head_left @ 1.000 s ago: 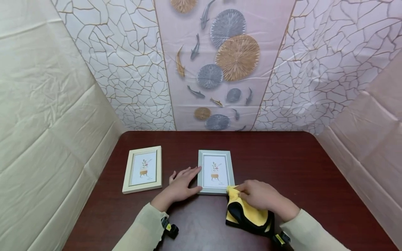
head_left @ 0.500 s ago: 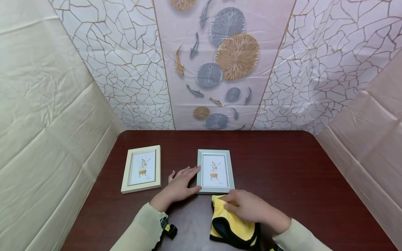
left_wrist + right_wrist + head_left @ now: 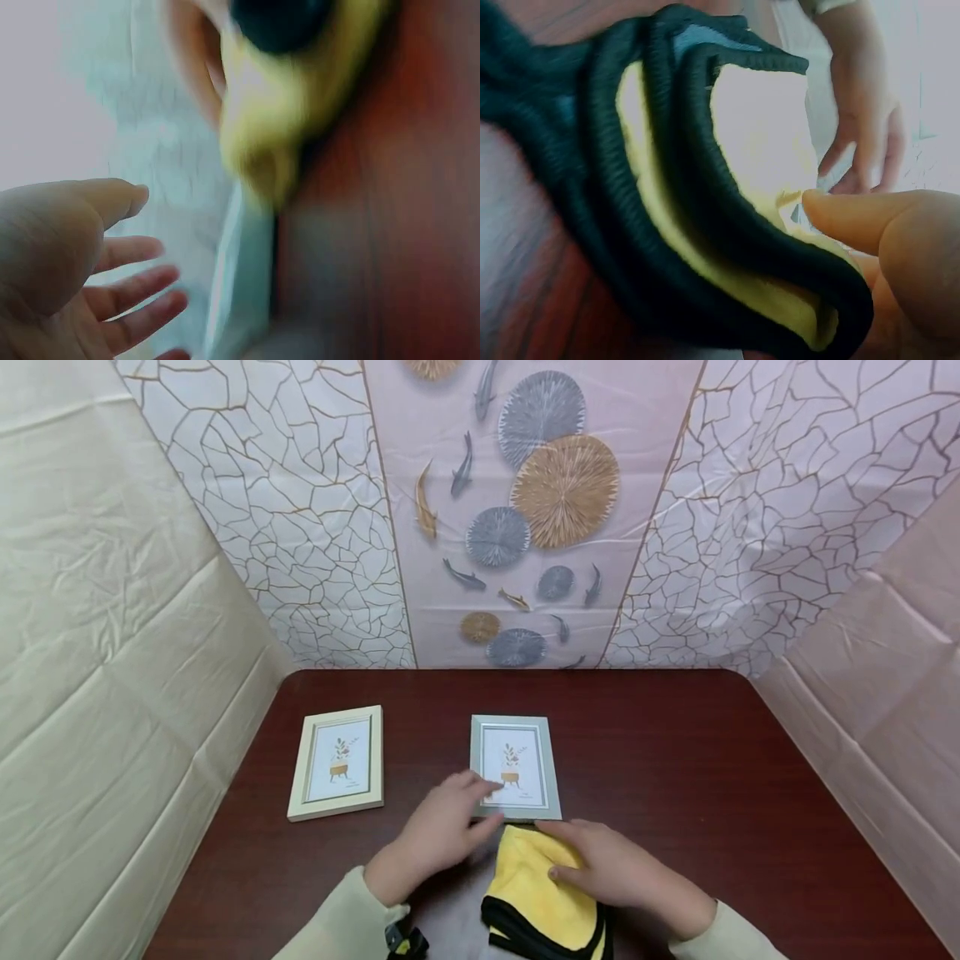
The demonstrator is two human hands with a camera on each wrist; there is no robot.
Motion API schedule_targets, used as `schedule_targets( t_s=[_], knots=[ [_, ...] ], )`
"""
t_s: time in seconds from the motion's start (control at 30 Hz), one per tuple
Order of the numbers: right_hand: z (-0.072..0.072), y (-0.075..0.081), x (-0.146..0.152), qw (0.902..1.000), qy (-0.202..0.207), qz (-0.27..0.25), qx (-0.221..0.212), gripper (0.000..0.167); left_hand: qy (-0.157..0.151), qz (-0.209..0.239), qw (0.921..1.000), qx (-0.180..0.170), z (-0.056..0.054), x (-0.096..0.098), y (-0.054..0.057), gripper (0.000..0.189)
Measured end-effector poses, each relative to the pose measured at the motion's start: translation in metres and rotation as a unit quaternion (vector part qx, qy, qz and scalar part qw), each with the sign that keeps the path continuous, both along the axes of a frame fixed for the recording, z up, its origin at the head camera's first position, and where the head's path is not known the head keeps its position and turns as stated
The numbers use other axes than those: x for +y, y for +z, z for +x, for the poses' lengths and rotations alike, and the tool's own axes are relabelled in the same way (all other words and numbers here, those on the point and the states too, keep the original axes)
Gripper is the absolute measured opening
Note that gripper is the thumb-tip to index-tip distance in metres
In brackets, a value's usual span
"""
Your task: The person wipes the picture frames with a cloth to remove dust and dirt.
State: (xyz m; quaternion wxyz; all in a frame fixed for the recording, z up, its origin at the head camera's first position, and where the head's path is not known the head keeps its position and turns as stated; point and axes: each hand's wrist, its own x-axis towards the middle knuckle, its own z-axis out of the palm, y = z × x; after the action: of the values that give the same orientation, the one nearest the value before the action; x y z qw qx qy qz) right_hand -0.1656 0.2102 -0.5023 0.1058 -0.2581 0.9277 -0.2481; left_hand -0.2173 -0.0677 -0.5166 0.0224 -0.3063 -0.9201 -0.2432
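Observation:
A grey-green picture frame (image 3: 553, 768) with a potted-plant print lies on the table. My left hand (image 3: 444, 827) is over its lower left corner, fingers spread and overlapping the print in the head view. The left wrist view has that hand (image 3: 52, 262) with thumb and fingers apart and nothing between them. Just below the frame's near edge, my right hand (image 3: 611, 864) holds a folded yellow cloth (image 3: 532, 893) with black edging. Seen from the right wrist, the thumb (image 3: 855, 217) lies on the cloth (image 3: 765, 142), with fingers partly hidden beneath it.
A cream picture frame (image 3: 298, 777) with a similar print lies to the left on the dark red-brown table (image 3: 675, 752). A patterned cloth backdrop (image 3: 517, 527) hangs behind the table, and pale fabric walls (image 3: 135, 652) stand at both sides.
My right hand has drawn the yellow cloth leftward from the frame's lower right corner to below its near edge. My left hand has moved from the frame's left side to over its lower left corner.

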Motion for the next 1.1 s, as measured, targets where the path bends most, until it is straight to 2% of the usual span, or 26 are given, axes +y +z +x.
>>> schedule_targets(
  t_s=[0.1, 0.17, 0.23, 0.33, 0.43, 0.57, 0.7, 0.77, 0.87, 0.97, 1.1],
  knots=[
    [0.005, -0.001, 0.005, 0.9992, -0.025, 0.019, 0.026, 0.048, -0.048, -0.002, 0.9987, -0.019, 0.022, 0.018, 0.008, 0.036],
    [0.007, -0.001, 0.008, 0.9983, -0.041, 0.026, 0.032, 0.042, -0.065, -0.008, 0.9971, -0.04, 0.034, 0.028, 0.009, 0.036],
    [0.01, -0.002, 0.008, 0.9979, -0.05, 0.024, 0.034, 0.036, -0.064, -0.019, 0.9963, -0.055, 0.042, 0.034, 0.007, 0.038],
    [0.016, -0.004, 0.003, 0.9987, -0.046, 0.0, 0.023, 0.03, -0.048, -0.031, 0.9961, -0.067, 0.048, 0.037, 0.001, 0.042],
    [0.025, -0.007, -0.01, 0.999, -0.024, -0.029, 0.025, 0.026, -0.031, -0.028, 0.9964, -0.074, 0.051, 0.036, -0.006, 0.045],
    [0.036, -0.006, -0.028, 0.9991, 0.0, -0.038, 0.017, 0.031, -0.004, -0.008, 0.9952, -0.098, 0.05, 0.036, -0.012, 0.047],
    [0.041, -0.002, -0.038, 0.9996, 0.019, -0.019, -0.003, 0.055, 0.04, 0.038, 0.9903, -0.128, 0.046, 0.038, -0.017, 0.05],
    [0.043, -0.001, -0.04, 0.9996, 0.024, -0.012, -0.009, 0.062, 0.057, 0.068, 0.9859, -0.142, 0.046, 0.038, -0.019, 0.049],
    [0.045, -0.002, -0.042, 0.9995, 0.027, -0.014, -0.004, 0.06, 0.067, 0.101, 0.9776, -0.172, 0.045, 0.035, -0.021, 0.042],
    [0.049, -0.004, -0.042, 0.9991, 0.036, -0.023, 0.006, 0.053, 0.069, 0.102, 0.9731, -0.194, 0.043, 0.029, -0.02, 0.033],
    [0.052, -0.006, -0.04, 0.9965, 0.066, -0.051, -0.01, 0.06, 0.05, 0.081, 0.9767, -0.192, 0.04, 0.019, -0.017, 0.023]
  ],
)
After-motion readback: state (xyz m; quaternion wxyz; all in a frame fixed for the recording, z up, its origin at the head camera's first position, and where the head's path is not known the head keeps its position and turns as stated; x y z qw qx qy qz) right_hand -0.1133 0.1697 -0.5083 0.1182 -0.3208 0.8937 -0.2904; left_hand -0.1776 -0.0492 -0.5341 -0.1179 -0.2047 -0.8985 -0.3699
